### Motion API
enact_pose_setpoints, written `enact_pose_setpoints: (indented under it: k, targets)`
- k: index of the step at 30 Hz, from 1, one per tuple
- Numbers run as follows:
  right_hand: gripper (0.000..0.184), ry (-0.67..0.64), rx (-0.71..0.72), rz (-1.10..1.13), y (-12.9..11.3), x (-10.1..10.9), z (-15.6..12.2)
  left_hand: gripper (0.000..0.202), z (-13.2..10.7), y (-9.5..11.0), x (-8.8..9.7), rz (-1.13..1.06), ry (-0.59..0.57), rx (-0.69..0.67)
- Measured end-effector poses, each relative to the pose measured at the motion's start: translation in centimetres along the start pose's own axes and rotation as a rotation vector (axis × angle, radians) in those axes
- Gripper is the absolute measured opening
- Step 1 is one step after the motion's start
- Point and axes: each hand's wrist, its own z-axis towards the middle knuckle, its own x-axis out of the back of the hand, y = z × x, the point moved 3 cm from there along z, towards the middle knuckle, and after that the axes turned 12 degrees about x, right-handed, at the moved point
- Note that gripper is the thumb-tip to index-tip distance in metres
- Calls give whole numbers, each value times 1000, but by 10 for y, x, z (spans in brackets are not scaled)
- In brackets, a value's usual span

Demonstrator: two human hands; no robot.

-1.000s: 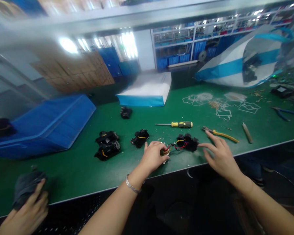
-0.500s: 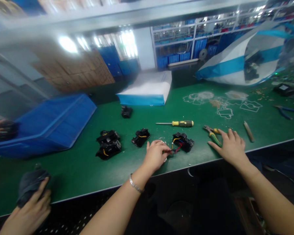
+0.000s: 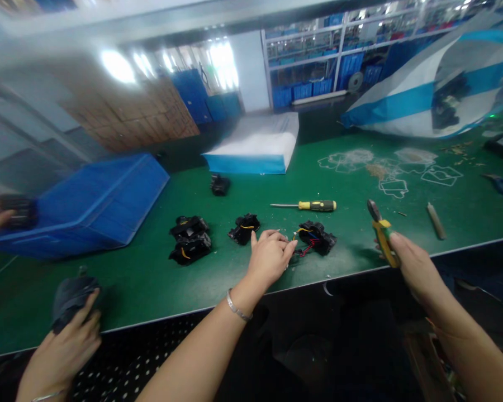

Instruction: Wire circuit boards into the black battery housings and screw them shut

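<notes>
My right hand [image 3: 408, 258] is wrapped round the yellow-and-green handles of a pair of cutting pliers [image 3: 383, 237], held just above the table edge with the jaws pointing up and away. My left hand [image 3: 271, 255], with a bracelet at its wrist, rests low over the table. Its fingers are closed at the ends of thin red and black wires [image 3: 305, 251]; the fingertips are partly hidden. These wires come from a black plastic part [image 3: 318, 237] just right of that hand. Left of it lies a similar black part [image 3: 245, 228] with a yellow wire.
A screwdriver [image 3: 317, 205] lies beyond my hands. Two black parts [image 3: 189, 239] and another small one [image 3: 219, 184] lie leftward. At far left, another person's hands [image 3: 65, 346] hold dark items beside a blue bin [image 3: 104, 201]. A white-blue bag [image 3: 406, 106] stands at back right.
My right hand has picked the pliers up off the table and turned them jaws up. My left hand stays by the wires. The other person's hands have shifted slightly.
</notes>
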Motion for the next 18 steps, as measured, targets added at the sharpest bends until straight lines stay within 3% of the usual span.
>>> enact_pose_setpoints:
  k: [3, 6, 9, 14, 18]
  targets:
    - [48, -223, -255, 555, -31, -24, -36, 27, 4, 4, 0, -1, 42, 12]
    - [39, -454, -376, 780, -59, -52, -65, 29, 9, 8, 0, -110, 91, 62]
    - [36, -561, -399, 828, -71, -70, -73, 41, 11, 11, -2, -267, 97, 71]
    - [39, -616, -392, 757, -72, -82, -63, 19, 13, 6, -7, -309, 24, 135]
    - [38, -663, -347, 747, -74, -87, -53, 17, 13, 1, -7, -315, 3, 139]
